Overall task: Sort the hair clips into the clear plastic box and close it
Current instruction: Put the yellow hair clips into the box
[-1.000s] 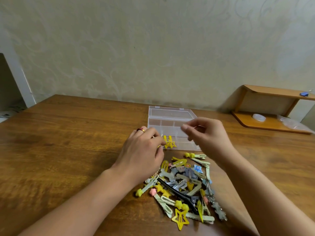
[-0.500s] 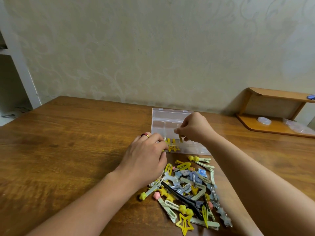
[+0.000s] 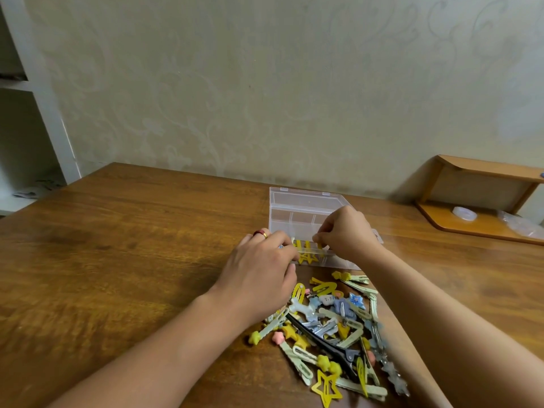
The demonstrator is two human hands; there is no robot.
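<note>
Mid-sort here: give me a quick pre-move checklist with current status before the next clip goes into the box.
1. Box lid open: ok. The clear plastic box has its lid folded back toward the wall.
2. Near compartment taking yellow clips: ok. The yellow clips show through the front wall.
3. Right hand free for the next pick: cannot tell. Its fingertips are pinched at the box's front edge; whether they hold a clip is hidden.
4. Left hand free: cannot tell. Its fingers curl at the box's near-left corner, contact hidden.
5. Clips left to sort: not ok. The pile of hair clips lies on the table.
</note>
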